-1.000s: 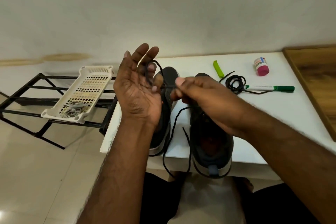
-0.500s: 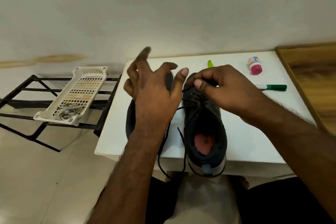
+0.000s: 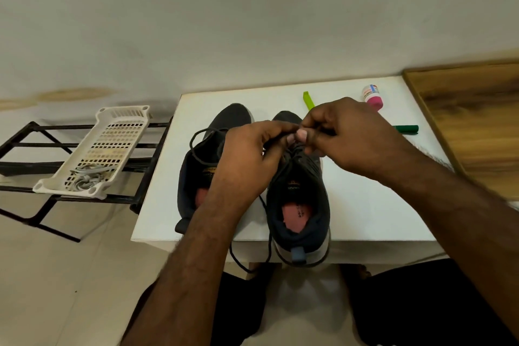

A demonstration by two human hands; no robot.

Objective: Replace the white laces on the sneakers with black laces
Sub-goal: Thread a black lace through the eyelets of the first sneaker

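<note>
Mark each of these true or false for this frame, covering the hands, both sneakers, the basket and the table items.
1. Both hands, left hand and right hand, pinch the black lace over the right sneaker. True.
2. The left sneaker lies on the floor. False: it is on the white table.
3. The white basket sits on the black rack. True.
4. The green marker is in the basket. False: it is on the table.

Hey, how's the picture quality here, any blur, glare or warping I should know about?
Head view: wide-angle warping bows the table edges and wall line; the left hand and right hand are slightly motion-soft over the right sneaker; soft, even light, faint shadows, no harsh glare.
</note>
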